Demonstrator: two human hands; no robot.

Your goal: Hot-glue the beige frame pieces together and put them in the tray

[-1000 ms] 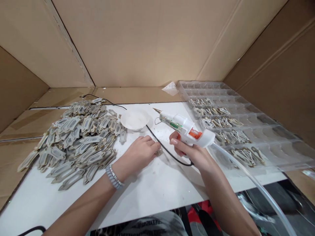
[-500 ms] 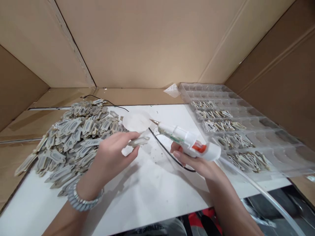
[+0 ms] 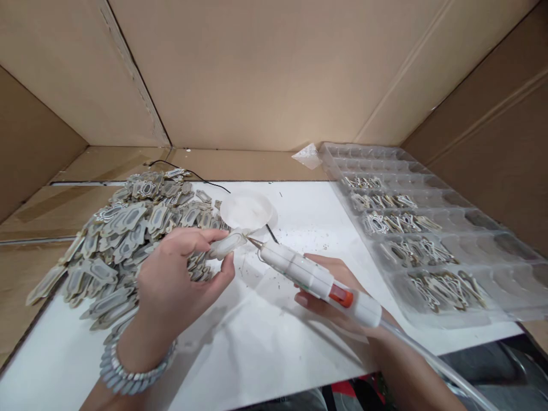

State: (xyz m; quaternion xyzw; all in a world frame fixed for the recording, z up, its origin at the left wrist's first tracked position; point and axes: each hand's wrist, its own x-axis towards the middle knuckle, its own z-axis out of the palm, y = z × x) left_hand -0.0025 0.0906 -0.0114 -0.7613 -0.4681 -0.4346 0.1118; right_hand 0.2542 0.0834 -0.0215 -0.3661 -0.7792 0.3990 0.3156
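Note:
My left hand [image 3: 173,279] pinches a small flat grey-and-tan cut-out piece [image 3: 228,243] between thumb and fingers, held above the white board [image 3: 274,337]. My right hand [image 3: 338,297] grips a white hot glue gun [image 3: 317,279] with an orange trigger. Its metal nozzle tip touches the right end of the held piece. A clear glue stick trails from the gun's back toward the lower right. A beaded bracelet sits on my left wrist.
A big heap of the same cut-out pieces [image 3: 128,240] covers the board's left. A small white dish [image 3: 248,209] stands just behind the held piece. A clear compartment tray [image 3: 428,228] with finished pieces lies on the right. Cardboard walls [image 3: 265,74] enclose the back and sides. A black cord [image 3: 192,174] runs behind the heap.
My left hand lifted a piece off the board and raised it. My right hand swung the glue gun down and left until its nozzle met the piece.

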